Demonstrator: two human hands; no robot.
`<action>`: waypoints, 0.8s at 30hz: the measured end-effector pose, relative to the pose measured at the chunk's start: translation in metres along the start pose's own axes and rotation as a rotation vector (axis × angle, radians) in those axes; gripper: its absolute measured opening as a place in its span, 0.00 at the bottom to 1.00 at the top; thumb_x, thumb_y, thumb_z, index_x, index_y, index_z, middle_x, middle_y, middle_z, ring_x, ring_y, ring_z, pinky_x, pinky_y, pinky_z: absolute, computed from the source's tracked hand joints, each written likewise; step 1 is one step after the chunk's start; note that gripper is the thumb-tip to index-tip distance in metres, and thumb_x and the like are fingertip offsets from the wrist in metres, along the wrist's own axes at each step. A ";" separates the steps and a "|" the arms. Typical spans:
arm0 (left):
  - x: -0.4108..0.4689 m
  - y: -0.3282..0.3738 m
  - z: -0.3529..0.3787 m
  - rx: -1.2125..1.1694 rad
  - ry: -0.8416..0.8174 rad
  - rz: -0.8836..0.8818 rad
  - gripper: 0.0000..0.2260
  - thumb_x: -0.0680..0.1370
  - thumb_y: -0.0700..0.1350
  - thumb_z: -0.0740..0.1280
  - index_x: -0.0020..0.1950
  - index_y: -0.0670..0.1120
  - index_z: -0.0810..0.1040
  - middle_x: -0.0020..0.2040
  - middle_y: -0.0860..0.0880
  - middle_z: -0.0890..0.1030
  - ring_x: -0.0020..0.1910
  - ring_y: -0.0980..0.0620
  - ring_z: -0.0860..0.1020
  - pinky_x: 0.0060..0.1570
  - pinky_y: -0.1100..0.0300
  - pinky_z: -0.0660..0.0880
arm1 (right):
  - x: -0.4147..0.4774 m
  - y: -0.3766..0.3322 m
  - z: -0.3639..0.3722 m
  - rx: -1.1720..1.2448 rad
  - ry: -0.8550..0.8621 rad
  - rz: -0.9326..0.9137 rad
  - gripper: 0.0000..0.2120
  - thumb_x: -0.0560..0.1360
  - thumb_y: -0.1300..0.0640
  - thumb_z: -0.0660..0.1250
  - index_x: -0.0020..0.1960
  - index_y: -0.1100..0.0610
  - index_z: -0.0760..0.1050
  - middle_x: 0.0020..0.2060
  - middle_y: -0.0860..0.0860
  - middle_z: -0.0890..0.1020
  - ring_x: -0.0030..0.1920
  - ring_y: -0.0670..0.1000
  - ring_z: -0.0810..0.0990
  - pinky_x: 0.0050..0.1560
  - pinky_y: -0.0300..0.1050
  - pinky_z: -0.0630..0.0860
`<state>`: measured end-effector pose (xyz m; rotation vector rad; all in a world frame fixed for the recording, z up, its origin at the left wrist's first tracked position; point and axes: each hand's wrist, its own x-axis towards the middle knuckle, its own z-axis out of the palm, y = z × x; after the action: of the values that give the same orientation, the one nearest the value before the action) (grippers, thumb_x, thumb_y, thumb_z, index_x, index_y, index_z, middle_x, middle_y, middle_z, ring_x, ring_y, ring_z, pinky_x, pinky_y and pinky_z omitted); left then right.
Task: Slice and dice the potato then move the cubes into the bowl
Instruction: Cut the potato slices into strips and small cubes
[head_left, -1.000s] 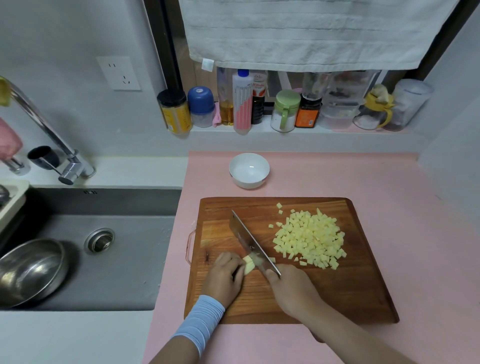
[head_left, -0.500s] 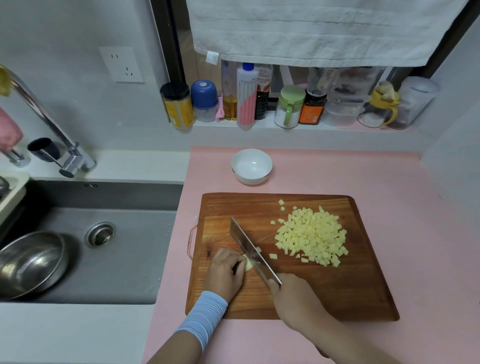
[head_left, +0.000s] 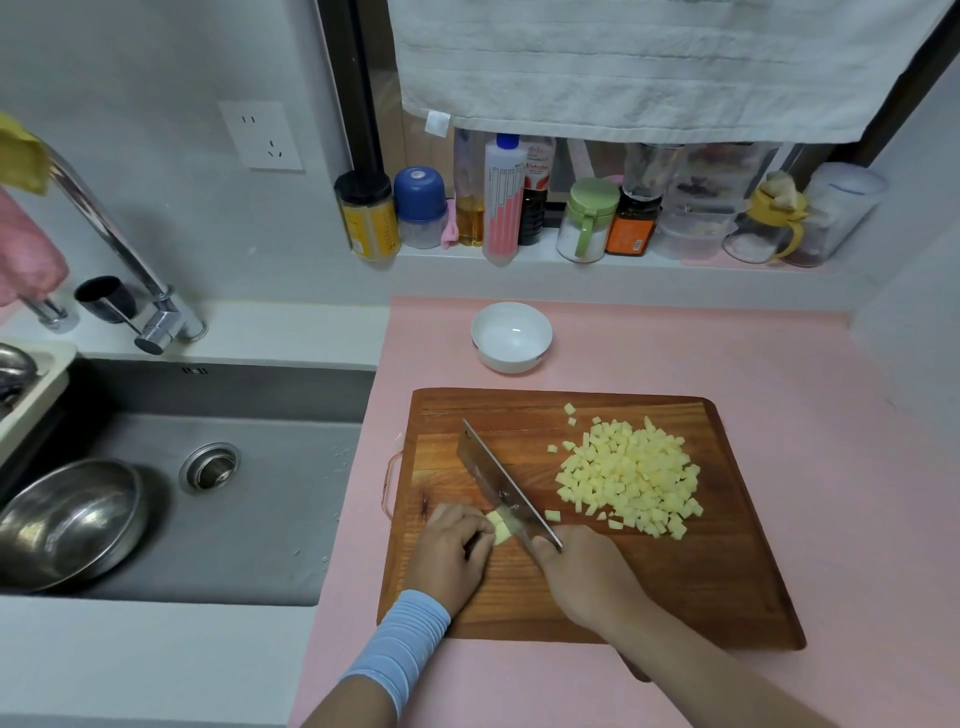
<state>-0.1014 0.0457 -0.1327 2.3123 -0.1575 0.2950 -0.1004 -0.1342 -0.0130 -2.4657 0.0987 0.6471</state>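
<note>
Lower centre, my left hand (head_left: 457, 553) clamps curled fingers on the potato piece (head_left: 500, 526). My right hand (head_left: 582, 577) grips the knife (head_left: 498, 486), blade against it. Cubes (head_left: 631, 478) heap centre-right on the cutting board (head_left: 727, 587). The bowl (head_left: 511, 336) sits above and the sink (head_left: 249, 493) lies left.

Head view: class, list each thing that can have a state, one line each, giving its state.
white bowl: empty, upright.
potato piece: partly cut, held by left hand.
potato cubes: piled on cutting board.
cleaver: gripped by right hand, blade against potato piece.
steel bowl: empty, in sink.
</note>
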 end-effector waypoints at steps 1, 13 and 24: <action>0.000 0.000 0.000 0.001 -0.001 -0.005 0.06 0.72 0.39 0.75 0.43 0.48 0.82 0.45 0.57 0.80 0.49 0.57 0.74 0.56 0.71 0.66 | -0.002 0.000 -0.001 -0.004 0.011 -0.004 0.15 0.83 0.45 0.59 0.42 0.50 0.77 0.37 0.46 0.82 0.40 0.49 0.81 0.40 0.47 0.75; -0.009 -0.003 -0.003 0.060 0.032 0.014 0.06 0.72 0.39 0.74 0.42 0.48 0.79 0.42 0.56 0.76 0.46 0.55 0.72 0.54 0.64 0.69 | -0.031 0.002 0.010 -0.109 -0.001 0.013 0.17 0.84 0.46 0.57 0.37 0.47 0.69 0.35 0.46 0.79 0.41 0.49 0.81 0.43 0.47 0.76; -0.006 -0.001 -0.005 0.094 0.001 0.015 0.06 0.73 0.41 0.75 0.42 0.49 0.79 0.41 0.55 0.78 0.46 0.54 0.73 0.53 0.61 0.70 | -0.004 -0.010 0.014 -0.048 -0.029 0.045 0.13 0.83 0.46 0.60 0.49 0.51 0.79 0.40 0.46 0.82 0.44 0.50 0.82 0.44 0.46 0.77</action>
<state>-0.1077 0.0499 -0.1316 2.4052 -0.1638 0.3174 -0.1078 -0.1180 -0.0159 -2.5061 0.1295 0.7121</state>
